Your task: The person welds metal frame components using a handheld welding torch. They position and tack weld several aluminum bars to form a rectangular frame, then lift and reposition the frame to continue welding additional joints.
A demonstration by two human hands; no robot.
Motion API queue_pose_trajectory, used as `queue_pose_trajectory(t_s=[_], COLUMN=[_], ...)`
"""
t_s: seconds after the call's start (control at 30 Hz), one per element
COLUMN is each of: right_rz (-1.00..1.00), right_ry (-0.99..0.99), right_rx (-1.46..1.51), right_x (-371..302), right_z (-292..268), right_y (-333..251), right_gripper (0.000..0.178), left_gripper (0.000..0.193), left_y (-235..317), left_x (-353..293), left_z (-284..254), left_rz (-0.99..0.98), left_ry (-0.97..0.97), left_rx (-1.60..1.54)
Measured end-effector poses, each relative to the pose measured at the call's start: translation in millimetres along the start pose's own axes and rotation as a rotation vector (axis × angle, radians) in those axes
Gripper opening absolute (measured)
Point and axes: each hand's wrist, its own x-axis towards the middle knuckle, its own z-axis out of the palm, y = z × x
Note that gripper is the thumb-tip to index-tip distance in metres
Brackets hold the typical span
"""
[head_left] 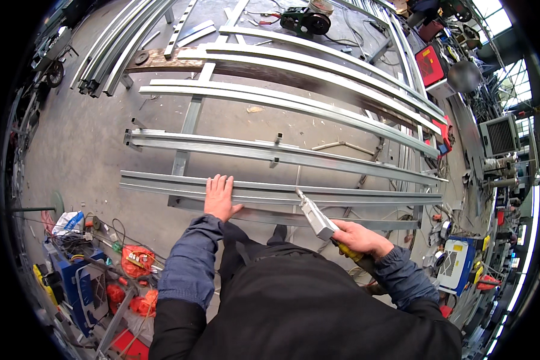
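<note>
My left hand (219,197) lies flat on the nearest long galvanized steel profile (156,180), fingers stretched forward over its top and thumb out to the right. My right hand (360,239) is closed round the yellow-and-black grip of a silver welding gun (315,216). The gun's narrow tip points forward and left, at the profile's near side; whether it touches cannot be told. Beyond lies a second steel profile (222,144) with short square tube stubs (278,138) at its middle and left end. A lower steel rail (270,217) runs underneath, close to my legs.
More long steel profiles (282,102) lie across the frame farther off, with a bundle of tubes (123,42) at far left. Red bags (137,261) and a blue machine (81,282) stand at left. A blue-and-white machine (456,265) stands at right. Cables cross the floor.
</note>
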Motion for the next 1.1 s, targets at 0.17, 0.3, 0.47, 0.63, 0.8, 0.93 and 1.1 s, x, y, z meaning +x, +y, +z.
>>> queue_pose_trajectory(t_s=[0.17,0.3,0.47,0.63,0.8,0.93,1.1], right_rz=[-0.056,-0.018,-0.033,-0.067,-0.040,-0.077,-0.129], right_ry=[0.056,0.045,0.031,0.019,-0.016,0.008,-0.019], right_rx=[-0.097,-0.100,-0.129,-0.183,-0.234,-0.263,-0.259], right_x=[-13,-7,0,14,19,29,34], right_z=[-16,-10,1,9,10,13,15], right_y=[54,62,57,65,50,57,52], right_gripper=[0.060,0.059,0.062,0.061,0.065,0.072,0.071], left_gripper=[0.104,0.102,0.098,0.093,0.095,0.096,0.094], left_y=[69,69,77,79,58,64,67], left_x=[11,15,26,32,34,36,37], left_z=[25,25,12,7,11,8,-4], left_rz=[-0.014,-0.004,-0.037,-0.032,0.025,0.006,0.036], left_ry=[0.002,-0.043,-0.139,-0.222,-0.258,-0.267,-0.268], left_rx=[0.018,0.066,0.106,0.094,0.055,0.070,0.105])
